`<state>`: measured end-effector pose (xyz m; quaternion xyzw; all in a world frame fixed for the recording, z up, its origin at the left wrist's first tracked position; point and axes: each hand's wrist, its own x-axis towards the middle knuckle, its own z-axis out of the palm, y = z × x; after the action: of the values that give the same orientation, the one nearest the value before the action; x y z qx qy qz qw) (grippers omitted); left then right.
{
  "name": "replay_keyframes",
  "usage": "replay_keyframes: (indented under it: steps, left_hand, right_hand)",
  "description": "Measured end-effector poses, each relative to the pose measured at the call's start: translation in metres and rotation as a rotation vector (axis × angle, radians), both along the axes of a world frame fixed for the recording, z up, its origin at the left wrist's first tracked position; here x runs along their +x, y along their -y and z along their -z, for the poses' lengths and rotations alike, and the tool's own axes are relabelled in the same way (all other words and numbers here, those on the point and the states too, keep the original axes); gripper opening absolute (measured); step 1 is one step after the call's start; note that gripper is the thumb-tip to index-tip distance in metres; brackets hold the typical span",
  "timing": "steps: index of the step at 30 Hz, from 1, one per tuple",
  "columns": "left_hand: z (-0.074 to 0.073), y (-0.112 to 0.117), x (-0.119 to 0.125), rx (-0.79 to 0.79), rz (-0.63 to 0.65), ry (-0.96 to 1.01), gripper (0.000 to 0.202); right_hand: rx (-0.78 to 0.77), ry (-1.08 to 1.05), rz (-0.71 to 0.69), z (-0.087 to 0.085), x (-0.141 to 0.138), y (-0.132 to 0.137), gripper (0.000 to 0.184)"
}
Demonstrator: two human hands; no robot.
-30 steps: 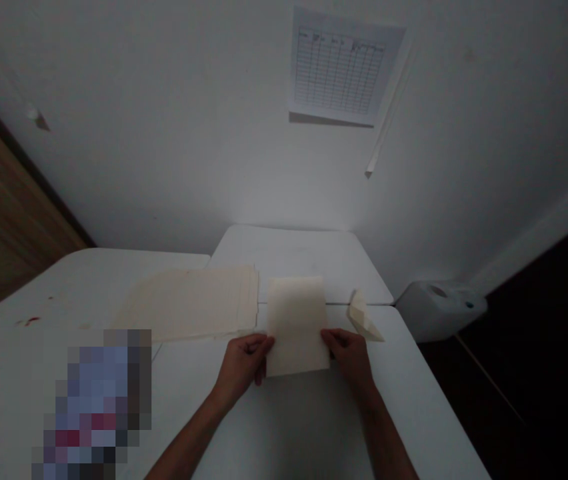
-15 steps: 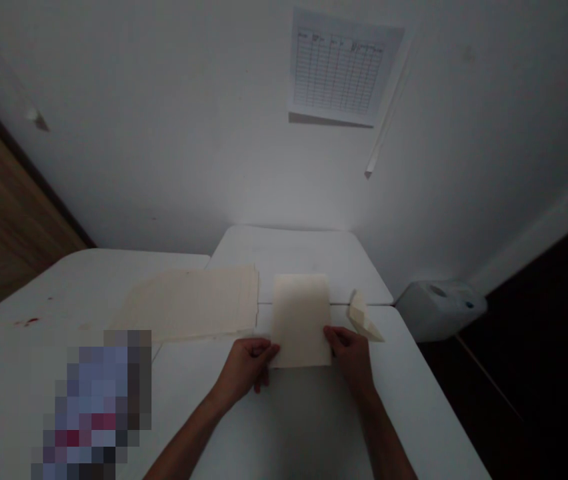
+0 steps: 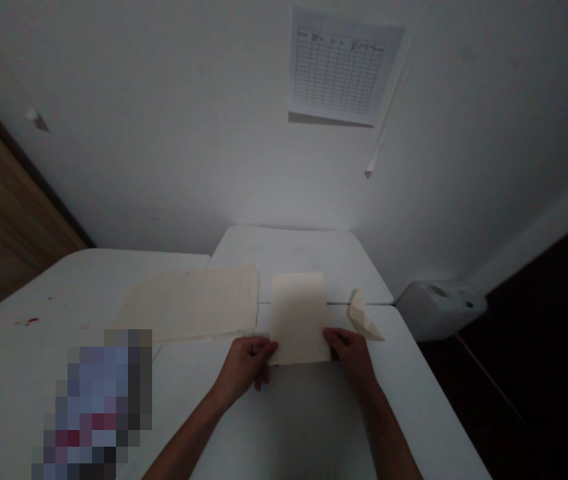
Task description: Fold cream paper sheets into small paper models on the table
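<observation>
over white tables (image 3: pixel 264 427) by wall (image 3: pixel 164 147), paper (image 3: pixel 298 317)

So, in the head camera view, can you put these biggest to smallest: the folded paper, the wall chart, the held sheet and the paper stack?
1. Paper stack and wall chart: too alike to rank
2. Held sheet
3. Folded paper
</observation>
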<state>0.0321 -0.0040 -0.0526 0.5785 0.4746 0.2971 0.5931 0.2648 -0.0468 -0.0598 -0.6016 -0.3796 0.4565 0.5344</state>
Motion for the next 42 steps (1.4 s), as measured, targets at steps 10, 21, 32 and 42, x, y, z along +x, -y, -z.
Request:
replay_keyframes:
  steps: [10,21,32,42]
  left_hand:
    - [0.0019,-0.0007,0.0009,-0.028,-0.040,0.048,0.046]
    - [-0.0004,-0.0005,0.0007,-0.020,-0.067,0.060,0.048]
    - [-0.0029,-0.0007,0.0002,-0.028,-0.089,0.066,0.049]
    - [-0.0009,-0.0015,-0.0001,-0.022,-0.080,0.055,0.049]
  right_hand:
    - [0.003,0.077,0.019,-0.0029,-0.0042,-0.0013,0.057]
    - [-0.030,0.028,-0.038,-0.0050,-0.0058,0.0006,0.051]
    - [-0.059,0.058,-0.096,-0.0049,-0.0002,0.0023,0.046]
    - [-0.079,0.110,-0.095,-0.0075,0.0002,0.0046,0.046]
